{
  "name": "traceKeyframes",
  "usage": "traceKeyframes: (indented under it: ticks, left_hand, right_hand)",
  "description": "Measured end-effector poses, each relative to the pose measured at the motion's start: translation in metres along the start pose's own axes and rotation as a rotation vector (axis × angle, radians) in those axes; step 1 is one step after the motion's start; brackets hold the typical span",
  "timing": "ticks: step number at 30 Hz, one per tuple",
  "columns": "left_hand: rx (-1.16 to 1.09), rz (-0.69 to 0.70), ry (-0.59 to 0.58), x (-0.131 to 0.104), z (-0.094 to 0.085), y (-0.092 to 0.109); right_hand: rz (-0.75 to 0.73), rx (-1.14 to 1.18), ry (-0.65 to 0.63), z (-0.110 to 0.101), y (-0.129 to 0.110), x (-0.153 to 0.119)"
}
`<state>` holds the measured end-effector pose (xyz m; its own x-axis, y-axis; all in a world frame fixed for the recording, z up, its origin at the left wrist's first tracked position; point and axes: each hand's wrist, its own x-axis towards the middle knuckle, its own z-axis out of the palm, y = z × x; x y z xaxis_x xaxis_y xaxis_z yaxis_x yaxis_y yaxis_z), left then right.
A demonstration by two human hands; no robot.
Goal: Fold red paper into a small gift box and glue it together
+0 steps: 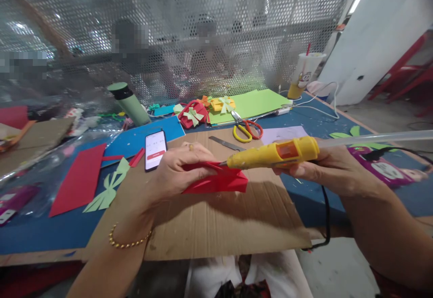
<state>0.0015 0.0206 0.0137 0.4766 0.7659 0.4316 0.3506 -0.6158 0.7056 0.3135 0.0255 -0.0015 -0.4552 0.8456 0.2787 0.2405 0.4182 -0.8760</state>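
My left hand (182,167) pinches a folded red paper piece (223,182) above the brown cardboard sheet (237,226). In my right hand (324,169) is a yellow glue gun (274,153), pointing left with a clear glue stick out of its back. Its nozzle tip is at the upper edge of the red paper, close to my left thumb. Whether the tip touches the paper cannot be made out. My right fingers are partly hidden behind the gun.
A phone (155,150), scissors (246,129) and a metal blade (225,143) lie beyond the hands. Left are red paper (79,178), a green paper bow (108,187) and a bottle (130,104). A cup (302,76) stands back right; the gun's black cord (326,217) hangs near the right edge.
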Motion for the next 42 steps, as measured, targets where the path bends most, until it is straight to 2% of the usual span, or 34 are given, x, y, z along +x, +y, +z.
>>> traceKeyframes:
  ticks: [8,22,32,42]
  left_hand:
    - [0.004,-0.016,0.009,-0.001,0.002,0.001]
    - [-0.037,-0.040,0.046,0.000,0.002,0.001]
    - [-0.023,-0.033,0.044,0.001,0.002,0.003]
    - [-0.024,-0.030,0.117,0.003,0.001,0.000]
  right_hand:
    - [0.052,-0.051,-0.003,0.002,-0.004,0.001]
    - [-0.034,0.018,-0.020,-0.005,0.004,-0.001]
    - [-0.177,0.076,0.114,-0.006,0.006,0.000]
    - [-0.133,-0.043,0.183,-0.007,0.009,0.004]
